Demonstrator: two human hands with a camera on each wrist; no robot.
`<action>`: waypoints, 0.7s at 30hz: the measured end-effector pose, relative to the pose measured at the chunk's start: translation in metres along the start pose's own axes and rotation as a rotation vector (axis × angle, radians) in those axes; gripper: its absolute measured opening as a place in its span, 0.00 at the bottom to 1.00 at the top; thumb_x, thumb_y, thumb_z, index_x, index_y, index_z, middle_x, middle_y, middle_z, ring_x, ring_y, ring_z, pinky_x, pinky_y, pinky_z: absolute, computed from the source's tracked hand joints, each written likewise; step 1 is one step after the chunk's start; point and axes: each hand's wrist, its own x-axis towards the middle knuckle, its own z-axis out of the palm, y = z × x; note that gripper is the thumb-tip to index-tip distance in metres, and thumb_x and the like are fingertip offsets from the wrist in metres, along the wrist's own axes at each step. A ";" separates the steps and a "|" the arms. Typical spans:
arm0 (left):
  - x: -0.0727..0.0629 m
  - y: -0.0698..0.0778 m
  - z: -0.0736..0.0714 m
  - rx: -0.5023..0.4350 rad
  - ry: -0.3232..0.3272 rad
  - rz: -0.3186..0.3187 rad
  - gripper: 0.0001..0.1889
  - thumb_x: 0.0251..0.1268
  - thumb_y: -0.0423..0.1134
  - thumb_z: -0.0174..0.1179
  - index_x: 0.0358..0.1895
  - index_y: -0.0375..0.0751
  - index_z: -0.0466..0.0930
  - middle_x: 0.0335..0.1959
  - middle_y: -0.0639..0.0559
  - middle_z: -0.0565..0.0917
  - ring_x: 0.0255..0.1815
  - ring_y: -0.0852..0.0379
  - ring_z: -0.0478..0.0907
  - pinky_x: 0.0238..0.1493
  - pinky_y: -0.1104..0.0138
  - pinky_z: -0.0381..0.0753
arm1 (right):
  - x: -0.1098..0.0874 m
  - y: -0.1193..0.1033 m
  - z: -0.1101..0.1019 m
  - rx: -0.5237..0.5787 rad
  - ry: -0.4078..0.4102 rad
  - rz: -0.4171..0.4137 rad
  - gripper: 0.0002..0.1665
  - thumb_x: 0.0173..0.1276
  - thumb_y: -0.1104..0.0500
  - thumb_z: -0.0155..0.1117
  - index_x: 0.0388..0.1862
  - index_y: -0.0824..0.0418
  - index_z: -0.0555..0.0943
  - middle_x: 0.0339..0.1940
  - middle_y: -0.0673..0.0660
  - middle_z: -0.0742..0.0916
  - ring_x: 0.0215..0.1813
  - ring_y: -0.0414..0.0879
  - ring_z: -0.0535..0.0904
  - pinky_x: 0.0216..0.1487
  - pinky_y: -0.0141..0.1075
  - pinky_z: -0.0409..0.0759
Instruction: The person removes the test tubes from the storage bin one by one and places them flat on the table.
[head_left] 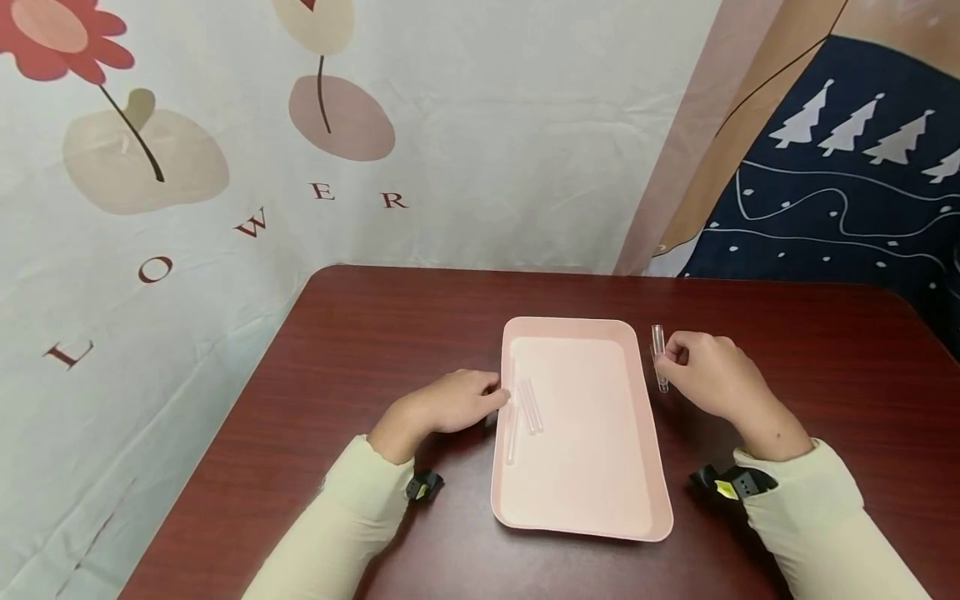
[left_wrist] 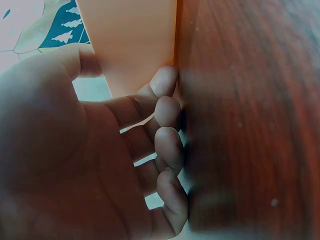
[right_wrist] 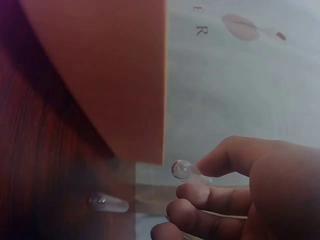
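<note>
A pink tray (head_left: 592, 442) lies on the table, with several clear glass tubes (head_left: 512, 435) along its left side. My left hand (head_left: 457, 400) grips the tray's left rim. Its thumb reaches over the edge, and its other fingers (left_wrist: 167, 112) are bent along the outer wall. Beside the tray's far right edge, my right hand (head_left: 712, 371) pinches a clear test tube (right_wrist: 181, 169) between thumb and fingertips. Its rounded end points at the right wrist camera. Below it, a second test tube (right_wrist: 110, 203) appears on the table; the head view barely separates the two.
The dark red-brown wooden table (head_left: 390, 333) extends around the tray. Behind it hangs a pale cloth (head_left: 487, 183) with flowers and letters. A navy cloth (head_left: 840, 200) with white trees is at the right. Each wrist carries a small black device (head_left: 735, 483).
</note>
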 end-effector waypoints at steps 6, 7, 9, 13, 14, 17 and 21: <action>0.000 0.000 0.000 0.005 -0.002 0.000 0.15 0.74 0.51 0.43 0.33 0.50 0.75 0.26 0.55 0.74 0.37 0.56 0.74 0.46 0.63 0.72 | 0.003 0.010 0.002 -0.016 -0.029 0.022 0.11 0.69 0.56 0.57 0.29 0.60 0.79 0.16 0.52 0.78 0.22 0.46 0.70 0.21 0.37 0.67; 0.000 0.001 0.000 0.008 -0.003 0.000 0.15 0.74 0.51 0.43 0.33 0.50 0.74 0.25 0.55 0.74 0.37 0.56 0.74 0.46 0.63 0.72 | 0.003 0.011 0.002 -0.018 -0.035 0.027 0.11 0.69 0.56 0.56 0.28 0.60 0.79 0.16 0.52 0.78 0.22 0.46 0.70 0.21 0.37 0.67; 0.000 0.001 0.000 0.009 -0.002 0.003 0.15 0.74 0.51 0.43 0.32 0.50 0.74 0.25 0.56 0.73 0.37 0.56 0.74 0.45 0.63 0.72 | 0.003 0.013 0.002 -0.020 -0.042 0.032 0.12 0.69 0.56 0.55 0.28 0.60 0.79 0.16 0.52 0.78 0.22 0.46 0.70 0.21 0.37 0.67; 0.001 0.000 0.000 0.007 0.000 0.011 0.15 0.74 0.51 0.43 0.32 0.50 0.74 0.24 0.56 0.72 0.36 0.56 0.74 0.45 0.64 0.72 | 0.004 0.017 0.004 -0.028 -0.057 0.043 0.12 0.69 0.56 0.55 0.29 0.61 0.79 0.16 0.52 0.78 0.23 0.46 0.71 0.22 0.37 0.67; 0.001 0.000 0.000 0.006 0.000 0.012 0.15 0.74 0.51 0.43 0.32 0.50 0.74 0.24 0.56 0.72 0.36 0.57 0.74 0.45 0.64 0.72 | 0.005 0.019 0.004 -0.031 -0.059 0.044 0.12 0.69 0.56 0.55 0.30 0.61 0.79 0.16 0.52 0.78 0.23 0.46 0.71 0.22 0.37 0.67; 0.000 0.000 0.000 0.004 -0.002 0.007 0.15 0.74 0.51 0.43 0.32 0.50 0.74 0.23 0.57 0.71 0.35 0.57 0.74 0.44 0.64 0.72 | 0.006 0.022 0.006 -0.042 -0.069 0.050 0.12 0.69 0.56 0.54 0.30 0.61 0.79 0.17 0.52 0.78 0.23 0.46 0.71 0.22 0.37 0.67; 0.001 0.000 0.000 0.002 0.000 0.006 0.15 0.74 0.51 0.43 0.32 0.50 0.74 0.24 0.56 0.71 0.36 0.57 0.74 0.45 0.64 0.72 | 0.008 0.026 0.008 -0.050 -0.080 0.060 0.13 0.69 0.55 0.54 0.28 0.60 0.78 0.17 0.52 0.77 0.24 0.46 0.71 0.23 0.37 0.66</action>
